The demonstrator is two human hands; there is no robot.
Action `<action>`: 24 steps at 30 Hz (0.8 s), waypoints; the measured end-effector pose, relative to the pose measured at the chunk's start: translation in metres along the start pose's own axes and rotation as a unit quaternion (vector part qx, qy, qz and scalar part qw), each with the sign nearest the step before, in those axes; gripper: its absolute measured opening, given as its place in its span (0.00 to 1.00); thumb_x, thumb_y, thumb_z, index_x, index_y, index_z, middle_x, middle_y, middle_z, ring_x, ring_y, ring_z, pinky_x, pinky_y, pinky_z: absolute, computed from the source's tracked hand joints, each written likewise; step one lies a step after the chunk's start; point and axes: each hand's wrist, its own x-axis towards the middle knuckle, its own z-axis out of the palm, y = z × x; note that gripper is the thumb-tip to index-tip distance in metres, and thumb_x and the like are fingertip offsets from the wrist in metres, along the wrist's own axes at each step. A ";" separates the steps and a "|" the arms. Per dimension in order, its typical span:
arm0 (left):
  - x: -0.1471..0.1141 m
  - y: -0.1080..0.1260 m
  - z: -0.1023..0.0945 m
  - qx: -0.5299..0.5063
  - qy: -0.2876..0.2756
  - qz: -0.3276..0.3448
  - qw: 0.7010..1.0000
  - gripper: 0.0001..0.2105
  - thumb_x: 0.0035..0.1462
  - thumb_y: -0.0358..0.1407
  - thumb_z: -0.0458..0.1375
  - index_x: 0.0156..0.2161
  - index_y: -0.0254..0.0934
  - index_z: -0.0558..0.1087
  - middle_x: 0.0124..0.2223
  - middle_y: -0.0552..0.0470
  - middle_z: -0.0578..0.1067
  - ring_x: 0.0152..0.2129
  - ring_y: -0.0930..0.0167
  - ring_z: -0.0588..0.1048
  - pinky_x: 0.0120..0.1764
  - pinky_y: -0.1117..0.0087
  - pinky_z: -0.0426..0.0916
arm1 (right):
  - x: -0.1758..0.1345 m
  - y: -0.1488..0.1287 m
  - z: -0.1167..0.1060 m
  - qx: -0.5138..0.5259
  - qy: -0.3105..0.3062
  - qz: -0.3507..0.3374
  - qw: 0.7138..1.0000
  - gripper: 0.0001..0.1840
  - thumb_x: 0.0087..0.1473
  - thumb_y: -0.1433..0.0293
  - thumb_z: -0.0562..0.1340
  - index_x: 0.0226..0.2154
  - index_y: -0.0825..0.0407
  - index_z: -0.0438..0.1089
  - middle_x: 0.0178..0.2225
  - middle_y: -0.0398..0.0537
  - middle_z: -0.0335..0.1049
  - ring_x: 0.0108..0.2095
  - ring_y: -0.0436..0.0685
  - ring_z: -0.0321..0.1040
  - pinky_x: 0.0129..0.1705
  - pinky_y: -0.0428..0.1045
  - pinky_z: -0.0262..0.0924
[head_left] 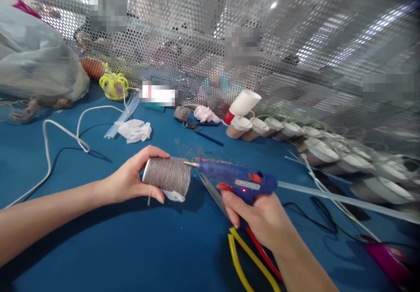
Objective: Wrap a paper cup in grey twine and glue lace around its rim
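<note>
We are seeing 2 bare forearms coming into view from the lower edge, no sleeves, no gloves, no watch or rings showing. The left hand (131, 180) and the right hand (259, 217) are showing short, plain, unpainted fingernails.

This was a craft workshop with shared benches. A blue work table (98, 248) was fenced at the back by a perforated silver metal screen (295, 43), behind which other people sat, blurred. On the table lay a row of twine-wrapped paper cups with white rims (282, 128), clear glue sticks (126, 112), a small grey ball of twine (181, 113), a white power cable (62, 130) and a large grey plastic bag (33, 60).
</note>
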 end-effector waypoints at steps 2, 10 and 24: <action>0.000 0.001 0.001 -0.019 0.000 -0.024 1.000 0.31 0.37 0.42 0.68 0.47 0.40 0.62 0.41 0.51 0.69 0.36 0.69 0.68 0.39 0.70 0.64 | 0.000 0.000 0.000 -0.001 -0.007 -0.006 1.000 0.12 0.50 0.60 0.60 0.25 0.52 0.65 0.11 0.35 0.56 0.14 0.47 0.53 0.19 0.45 0.53; 0.003 0.007 0.005 -0.190 0.007 -0.145 0.971 0.31 0.36 0.41 0.69 0.45 0.38 0.60 0.33 0.55 0.68 0.26 0.76 0.67 0.29 0.75 0.62 | -0.006 -0.001 0.001 -0.024 0.015 0.006 1.000 0.13 0.47 0.58 0.62 0.25 0.52 0.67 0.11 0.36 0.57 0.14 0.47 0.55 0.20 0.45 0.57; 0.003 0.005 0.004 -0.186 0.019 -0.135 0.973 0.31 0.37 0.40 0.69 0.45 0.39 0.59 0.34 0.54 0.68 0.26 0.75 0.67 0.29 0.74 0.62 | -0.007 -0.002 0.001 -0.020 -0.026 0.014 0.999 0.14 0.48 0.58 0.61 0.22 0.52 0.66 0.10 0.37 0.56 0.15 0.48 0.56 0.21 0.46 0.57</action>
